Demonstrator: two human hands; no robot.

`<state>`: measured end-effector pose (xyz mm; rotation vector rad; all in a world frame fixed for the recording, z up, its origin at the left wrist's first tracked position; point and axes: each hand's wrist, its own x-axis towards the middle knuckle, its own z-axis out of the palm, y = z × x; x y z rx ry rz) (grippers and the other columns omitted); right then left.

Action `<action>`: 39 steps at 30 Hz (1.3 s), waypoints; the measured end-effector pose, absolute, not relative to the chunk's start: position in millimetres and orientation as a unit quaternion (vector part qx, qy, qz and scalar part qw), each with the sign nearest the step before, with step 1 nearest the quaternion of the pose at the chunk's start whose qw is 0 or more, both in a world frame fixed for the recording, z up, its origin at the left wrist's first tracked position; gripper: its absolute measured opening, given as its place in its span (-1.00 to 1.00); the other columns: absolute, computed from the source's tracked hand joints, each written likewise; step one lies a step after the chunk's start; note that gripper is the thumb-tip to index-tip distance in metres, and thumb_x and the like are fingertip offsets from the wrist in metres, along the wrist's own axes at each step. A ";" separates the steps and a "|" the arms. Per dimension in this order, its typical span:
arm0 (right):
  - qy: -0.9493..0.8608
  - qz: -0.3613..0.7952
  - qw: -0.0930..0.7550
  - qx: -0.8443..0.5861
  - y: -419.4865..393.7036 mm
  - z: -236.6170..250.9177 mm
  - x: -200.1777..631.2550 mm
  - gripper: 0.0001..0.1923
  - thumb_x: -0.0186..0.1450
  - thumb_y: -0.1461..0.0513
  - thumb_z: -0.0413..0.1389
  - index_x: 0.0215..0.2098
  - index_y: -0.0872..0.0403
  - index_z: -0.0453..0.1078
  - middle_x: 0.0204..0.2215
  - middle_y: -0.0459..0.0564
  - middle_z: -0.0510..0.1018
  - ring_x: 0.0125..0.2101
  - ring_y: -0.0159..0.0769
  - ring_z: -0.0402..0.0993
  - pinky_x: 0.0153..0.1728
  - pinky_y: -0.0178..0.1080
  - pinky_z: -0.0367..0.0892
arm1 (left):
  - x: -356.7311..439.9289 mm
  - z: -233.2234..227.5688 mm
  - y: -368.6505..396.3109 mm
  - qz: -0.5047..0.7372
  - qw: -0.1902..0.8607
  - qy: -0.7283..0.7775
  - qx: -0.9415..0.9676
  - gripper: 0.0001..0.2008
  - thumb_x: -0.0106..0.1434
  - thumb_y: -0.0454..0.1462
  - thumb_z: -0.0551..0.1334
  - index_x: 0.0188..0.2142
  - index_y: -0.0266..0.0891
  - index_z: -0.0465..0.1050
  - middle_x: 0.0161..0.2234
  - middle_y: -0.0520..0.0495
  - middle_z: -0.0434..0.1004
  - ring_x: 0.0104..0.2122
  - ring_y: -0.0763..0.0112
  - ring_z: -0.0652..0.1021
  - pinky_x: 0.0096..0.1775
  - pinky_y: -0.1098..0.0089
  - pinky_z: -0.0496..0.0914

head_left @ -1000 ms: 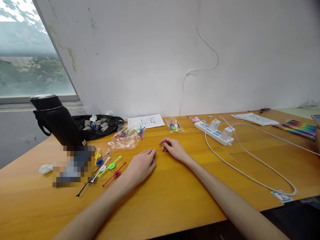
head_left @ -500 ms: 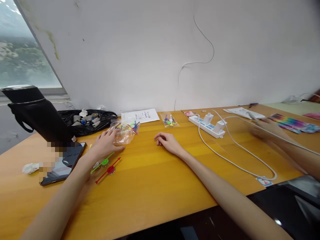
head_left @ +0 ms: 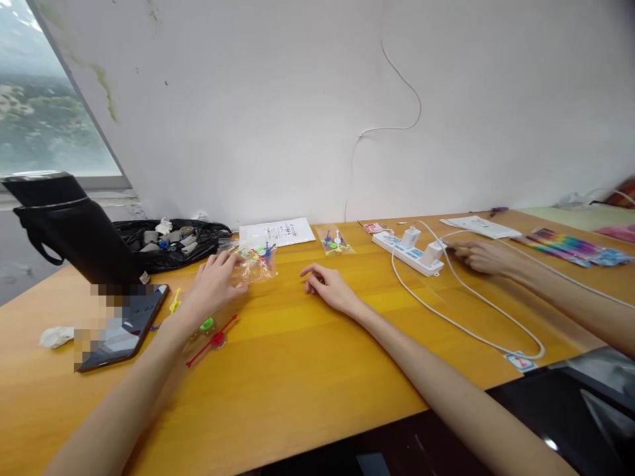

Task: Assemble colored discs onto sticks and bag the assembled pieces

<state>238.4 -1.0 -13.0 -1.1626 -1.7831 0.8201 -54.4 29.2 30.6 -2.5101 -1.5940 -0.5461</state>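
Observation:
My left hand [head_left: 213, 281] reaches over the table with fingers spread, its fingertips at the near edge of a clear plastic bag [head_left: 255, 264] of coloured plastic arrow spinners. Whether the fingertips press on the bag I cannot tell. Beneath and beside that wrist lie a red arrow spinner [head_left: 217, 340], a green one [head_left: 207, 324], partly hidden by the forearm, and a yellow one [head_left: 175, 301]. My right hand [head_left: 330, 287] rests on the wood at mid-table, fingers loosely bent, holding nothing. Beyond it is a second small bag of spinners [head_left: 336, 240].
A black bottle [head_left: 74, 231] and a phone [head_left: 126, 330] stand at left, near a black bag [head_left: 208, 235] of scraps. On the right is a power strip [head_left: 409, 254] with white cables. A co-worker's hand [head_left: 481, 256] is beside it, near rainbow-coloured packets [head_left: 575, 246].
My left hand has shifted slightly forward, and its forearm now covers more of the green spinner. The co-worker's hand has moved left to the power strip. My right hand stays put.

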 end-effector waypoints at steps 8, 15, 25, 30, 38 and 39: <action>-0.635 0.447 0.471 -0.418 -15.0 -1.1 217.1 -0.59 0.41 0.00 0.05 0.11 0.02 0.21 -0.21 0.02 0.63 -0.33 -0.33 0.54 -0.30 -0.27 0.41 | -19.0 32.0 3.2 -0.262 0.117 -0.420 -0.861 -0.63 0.26 -0.22 0.24 0.06 -0.13 0.32 0.07 -0.19 0.43 0.10 -0.03 0.39 0.11 0.03 0.28; -0.649 0.422 0.479 -0.414 -16.3 0.5 215.8 -0.59 0.31 0.15 0.18 0.08 0.02 0.25 -0.32 -0.09 0.59 -0.32 -0.33 0.54 -0.19 -0.25 0.39 | -11.8 21.9 1.4 -0.266 0.097 -0.380 -0.881 -0.58 0.27 -0.21 0.24 0.11 -0.16 0.29 0.14 -0.22 0.40 0.15 -0.04 0.36 0.17 0.03 0.23; -0.654 0.404 0.515 -0.379 -16.4 13.4 221.1 -0.66 0.32 0.10 0.19 0.00 0.05 0.34 -0.34 -0.07 0.59 -0.32 -0.33 0.51 -0.21 -0.26 0.36 | -15.7 19.2 8.5 -0.283 -0.009 -0.365 -0.887 -0.42 0.18 -0.19 0.29 0.15 -0.20 0.16 0.11 -0.22 0.44 0.12 0.03 0.43 0.17 0.06 0.25; -0.548 0.481 0.569 -0.381 -7.1 1.3 219.9 -0.64 0.41 -0.02 -0.03 0.00 0.05 0.30 -0.35 -0.03 0.60 -0.40 -0.35 0.50 -0.32 -0.28 0.36 | -18.1 18.7 14.3 -0.337 -0.019 -0.408 -0.848 -0.37 0.18 -0.19 0.30 0.20 -0.18 0.14 0.09 -0.18 0.47 0.11 0.02 0.44 0.13 0.07 0.29; -0.742 0.335 0.378 -0.442 -16.5 -18.5 182.9 -0.79 0.40 0.17 0.06 -0.18 0.08 0.50 -0.35 -0.04 0.60 -0.33 -0.33 0.48 -0.23 -0.28 0.31 | -24.5 24.6 19.6 -0.435 0.065 -0.440 -0.783 -0.36 0.16 -0.16 0.34 0.20 -0.16 0.20 0.11 -0.19 0.45 0.06 0.00 0.44 0.12 0.05 0.29; -0.759 0.337 0.362 -0.424 -14.7 -18.7 173.0 -0.78 0.41 0.15 0.06 -0.16 0.08 0.51 -0.32 -0.04 0.61 -0.32 -0.32 0.49 -0.23 -0.28 0.32 | -24.5 25.4 19.0 -0.438 0.070 -0.440 -0.781 -0.37 0.17 -0.16 0.33 0.20 -0.16 0.20 0.11 -0.18 0.45 0.06 0.00 0.44 0.13 0.04 0.29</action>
